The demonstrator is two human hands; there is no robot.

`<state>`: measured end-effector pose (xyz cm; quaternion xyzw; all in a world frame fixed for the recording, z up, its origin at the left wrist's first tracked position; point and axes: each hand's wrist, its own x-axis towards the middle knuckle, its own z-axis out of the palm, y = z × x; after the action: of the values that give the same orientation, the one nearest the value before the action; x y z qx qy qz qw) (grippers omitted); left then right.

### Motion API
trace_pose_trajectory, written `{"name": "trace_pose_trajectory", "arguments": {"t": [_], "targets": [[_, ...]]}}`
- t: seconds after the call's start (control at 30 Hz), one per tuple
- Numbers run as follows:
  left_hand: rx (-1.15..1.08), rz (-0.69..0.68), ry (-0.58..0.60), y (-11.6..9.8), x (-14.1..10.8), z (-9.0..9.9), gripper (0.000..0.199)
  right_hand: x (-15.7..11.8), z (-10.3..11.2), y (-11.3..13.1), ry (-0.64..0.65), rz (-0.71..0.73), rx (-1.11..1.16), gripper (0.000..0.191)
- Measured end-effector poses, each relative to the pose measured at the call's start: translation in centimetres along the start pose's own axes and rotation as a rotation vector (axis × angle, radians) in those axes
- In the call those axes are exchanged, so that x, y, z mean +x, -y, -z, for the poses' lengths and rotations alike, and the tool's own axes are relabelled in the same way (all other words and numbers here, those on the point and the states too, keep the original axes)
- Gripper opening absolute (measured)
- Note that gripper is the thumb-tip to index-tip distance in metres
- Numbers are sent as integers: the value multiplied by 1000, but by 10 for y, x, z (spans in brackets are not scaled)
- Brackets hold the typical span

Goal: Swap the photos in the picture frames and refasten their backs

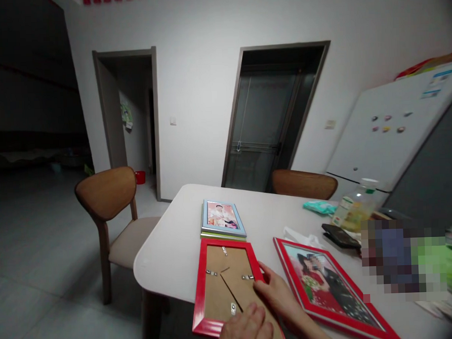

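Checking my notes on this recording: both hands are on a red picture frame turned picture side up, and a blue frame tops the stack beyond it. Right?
Not quite: the red picture frame is turned back side up; the head view shows its brown backing and metal clips. The left hand and right hand are indeed on it, and the blue frame tops the stack beyond.

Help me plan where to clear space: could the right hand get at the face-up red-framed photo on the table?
Probably yes: the face-up red-framed photo lies close beside the right hand, with nothing visible in between. That hand would likely first have to release the face-down red frame.
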<state>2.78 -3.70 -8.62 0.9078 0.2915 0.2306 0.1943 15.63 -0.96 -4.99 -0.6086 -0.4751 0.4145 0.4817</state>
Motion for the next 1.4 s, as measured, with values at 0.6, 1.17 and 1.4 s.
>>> {"name": "trace_pose_trajectory", "arguments": {"t": [0.6, 1.17, 1.4], "targets": [[-112, 441, -259, 77, -22, 73, 50, 33, -8, -6, -147, 251, -913, 23], [-124, 421, -295, 82, -22, 66, 53, 38, -95, 18, 12, 450, -936, 22], [-114, 435, -273, 82, -21, 66, 54, 64, -66, 6, -153, 344, -1046, 29]]}}
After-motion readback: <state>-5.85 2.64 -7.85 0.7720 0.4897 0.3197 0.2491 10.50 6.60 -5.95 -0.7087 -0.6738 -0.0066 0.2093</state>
